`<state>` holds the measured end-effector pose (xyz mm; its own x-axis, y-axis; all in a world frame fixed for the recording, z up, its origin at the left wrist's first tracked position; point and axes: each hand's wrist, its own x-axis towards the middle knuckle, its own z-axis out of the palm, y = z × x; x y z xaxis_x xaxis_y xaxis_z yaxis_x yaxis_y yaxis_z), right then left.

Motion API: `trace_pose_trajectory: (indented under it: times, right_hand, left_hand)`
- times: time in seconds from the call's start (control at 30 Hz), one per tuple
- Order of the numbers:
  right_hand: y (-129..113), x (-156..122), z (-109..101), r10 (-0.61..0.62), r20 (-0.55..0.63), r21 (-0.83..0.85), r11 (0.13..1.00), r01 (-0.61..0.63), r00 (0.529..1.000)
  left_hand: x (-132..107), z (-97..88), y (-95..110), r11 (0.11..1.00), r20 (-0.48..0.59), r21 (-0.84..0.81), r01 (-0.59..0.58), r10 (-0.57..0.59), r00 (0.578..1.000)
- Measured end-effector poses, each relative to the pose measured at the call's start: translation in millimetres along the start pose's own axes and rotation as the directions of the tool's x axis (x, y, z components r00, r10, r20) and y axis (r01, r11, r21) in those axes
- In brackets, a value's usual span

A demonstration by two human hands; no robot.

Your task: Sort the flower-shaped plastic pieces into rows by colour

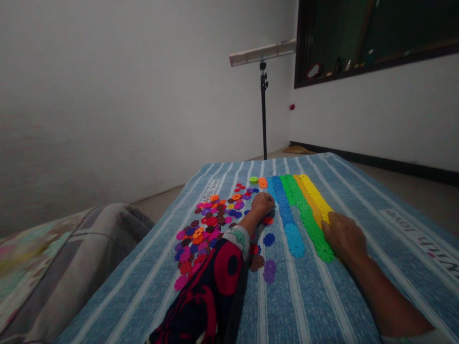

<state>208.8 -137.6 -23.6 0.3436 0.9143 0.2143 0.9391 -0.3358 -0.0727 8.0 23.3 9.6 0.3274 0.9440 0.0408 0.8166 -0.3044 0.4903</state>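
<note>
My left hand [263, 204] is curled with the fingers closed, resting on the blue striped cloth [322, 296] next to the far end of a row of blue plastic discs [287, 215]; what it holds is hidden. My right hand [343, 237] lies flat, fingers together, over the near end of the yellow row [315, 193] and orange row [305, 191], beside the green row [304, 212]. A loose heap of pink, purple, orange and brown discs [208, 224] lies left of my left arm. Single discs, one blue [268, 239] and one purple [269, 268], lie between my arms.
A green disc [254, 180] and an orange disc [263, 182] sit at the far end of the rows. A folded blanket [53, 258] lies at the left. A black stand [264, 110] carrying a white bar stands by the wall. A dark window [376, 33] is at upper right.
</note>
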Motion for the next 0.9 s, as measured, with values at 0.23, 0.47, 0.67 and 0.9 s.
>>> trace_pose_trajectory:
  times: [0.23,0.47,0.67,0.9]
  right_hand:
    - [3,1,1,0.009,0.015,-0.013,1.0,-0.009,1.0]
    - [12,-2,5,0.003,0.077,-0.011,1.0,-0.002,0.997]
    - [21,-2,15,0.009,0.084,0.022,1.0,-0.01,0.996]
    - [26,1,14,0.049,0.137,0.079,0.995,-0.061,0.989]
  left_hand:
    - [-21,-30.3,-24,0.998,-0.053,-0.032,-0.05,0.048,0.997]
    - [-113,-57.7,-51,0.984,-0.02,0.172,-0.046,0.05,0.999]
    - [-200,-26.1,-28,0.919,0.151,0.256,-0.3,0.269,0.951]
    - [-244,-28.3,-34,0.886,0.147,0.271,-0.377,0.348,0.926]
